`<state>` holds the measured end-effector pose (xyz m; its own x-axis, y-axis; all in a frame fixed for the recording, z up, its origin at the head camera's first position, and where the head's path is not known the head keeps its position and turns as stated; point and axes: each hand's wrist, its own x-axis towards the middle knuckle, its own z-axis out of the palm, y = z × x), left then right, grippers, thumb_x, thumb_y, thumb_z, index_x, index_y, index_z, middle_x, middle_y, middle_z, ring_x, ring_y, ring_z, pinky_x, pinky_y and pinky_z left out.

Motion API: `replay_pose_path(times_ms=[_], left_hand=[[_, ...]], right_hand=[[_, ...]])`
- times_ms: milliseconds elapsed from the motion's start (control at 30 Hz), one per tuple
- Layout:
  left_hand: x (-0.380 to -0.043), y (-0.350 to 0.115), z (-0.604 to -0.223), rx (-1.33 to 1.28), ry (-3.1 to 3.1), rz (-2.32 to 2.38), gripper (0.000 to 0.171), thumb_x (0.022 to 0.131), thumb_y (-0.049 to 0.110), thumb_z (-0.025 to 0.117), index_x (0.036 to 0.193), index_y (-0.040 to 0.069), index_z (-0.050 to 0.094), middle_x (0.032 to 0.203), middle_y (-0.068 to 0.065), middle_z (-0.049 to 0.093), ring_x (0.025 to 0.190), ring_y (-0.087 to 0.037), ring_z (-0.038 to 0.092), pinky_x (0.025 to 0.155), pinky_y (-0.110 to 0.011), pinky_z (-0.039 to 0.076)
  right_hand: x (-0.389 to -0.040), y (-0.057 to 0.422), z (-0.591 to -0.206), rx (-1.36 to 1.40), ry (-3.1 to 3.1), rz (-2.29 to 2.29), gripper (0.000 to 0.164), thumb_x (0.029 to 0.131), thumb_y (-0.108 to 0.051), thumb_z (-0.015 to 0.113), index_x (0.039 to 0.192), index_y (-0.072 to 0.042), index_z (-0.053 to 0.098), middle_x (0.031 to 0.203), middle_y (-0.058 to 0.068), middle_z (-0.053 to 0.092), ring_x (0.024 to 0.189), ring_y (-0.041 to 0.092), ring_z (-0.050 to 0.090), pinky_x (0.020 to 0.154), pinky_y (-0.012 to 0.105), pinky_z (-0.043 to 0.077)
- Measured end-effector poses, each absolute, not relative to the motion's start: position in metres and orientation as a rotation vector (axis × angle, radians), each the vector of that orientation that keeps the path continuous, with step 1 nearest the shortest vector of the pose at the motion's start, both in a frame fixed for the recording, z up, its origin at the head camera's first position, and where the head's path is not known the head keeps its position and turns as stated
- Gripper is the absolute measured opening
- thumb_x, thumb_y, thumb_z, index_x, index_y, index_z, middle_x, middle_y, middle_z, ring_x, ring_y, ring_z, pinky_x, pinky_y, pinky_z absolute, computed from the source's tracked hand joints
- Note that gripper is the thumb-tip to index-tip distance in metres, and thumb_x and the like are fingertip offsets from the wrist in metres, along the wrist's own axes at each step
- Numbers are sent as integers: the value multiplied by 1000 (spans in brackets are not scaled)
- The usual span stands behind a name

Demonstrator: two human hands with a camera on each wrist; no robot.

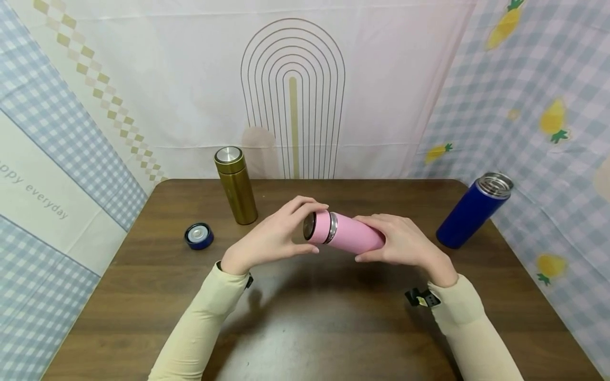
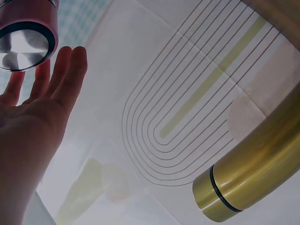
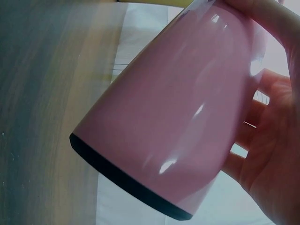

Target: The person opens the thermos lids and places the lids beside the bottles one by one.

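A pink thermos bottle (image 1: 355,234) is held above the table, tilted, its capped end higher and toward the left. The right hand (image 1: 405,238) grips its body near the base, fingers behind and thumb in front; the black-rimmed base (image 3: 131,178) shows in the right wrist view. Around the pink lid (image 1: 321,226) the left hand (image 1: 271,235) spreads its fingers and thumb, fingertips just above the lid and thumb tip just below it. The lid's silver top (image 2: 23,49) faces the left wrist camera, with fairly straight fingers behind it.
An upright gold thermos bottle (image 1: 238,188), lid on, stands at the back left. Left of it, a blue lid (image 1: 198,236) lies on the wooden table (image 1: 305,328). On the right stands a blue thermos bottle (image 1: 469,214) with its steel mouth uncovered. Patterned cloth (image 1: 200,79) hangs behind.
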<state>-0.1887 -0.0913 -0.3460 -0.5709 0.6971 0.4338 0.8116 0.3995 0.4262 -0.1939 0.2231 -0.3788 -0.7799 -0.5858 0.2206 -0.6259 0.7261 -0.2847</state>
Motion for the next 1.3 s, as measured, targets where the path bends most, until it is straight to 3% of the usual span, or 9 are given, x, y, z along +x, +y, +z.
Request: replay_pose_path(times_ms=[167,433,633,867,1067,1300], left_hand=[[-188,-91,-346,-1350,-2472,-879,68,81,21,87,139,13,53,133,-1,49,122,-14,52,101,-31,47],[-187,-93,-346,-1202,-2575,-915,72,82,46,83,141,16,54,128,3,56,113,-9,59,97,-32,50],[-187,-94,-344,-1113,-2647,-933,73,81,53,81,140,16,57,118,5,62,104,-8,61,90,-30,52],[-186,-92,-344,-995,-2766,-938,69,88,61,69,140,17,55,106,7,68,96,-6,63,83,-31,53],[-184,-93,-345,-1014,-2728,-925,73,87,61,70,143,18,52,120,5,64,108,-9,61,92,-35,52],[-185,-93,-345,-1288,-2454,-908,78,82,40,85,145,13,49,139,-1,51,130,-14,49,109,-33,42]], right_hand=[[-193,223,-379,1003,-2809,525,80,70,-72,78,135,-28,62,112,-6,68,94,11,62,76,37,51],[-192,224,-380,986,-2803,543,79,70,-73,78,134,-30,63,113,-7,68,94,11,61,77,38,51],[-192,223,-379,991,-2792,541,79,69,-69,81,135,-28,63,114,-5,68,94,12,62,77,39,51],[-190,221,-379,992,-2788,550,79,69,-63,85,135,-26,63,115,-4,68,96,13,62,77,40,52],[-189,221,-379,981,-2797,560,79,70,-65,83,136,-27,63,115,-4,68,96,13,62,78,40,52],[-190,222,-379,987,-2782,567,80,71,-69,80,136,-27,62,116,-4,68,96,13,62,77,40,52]])
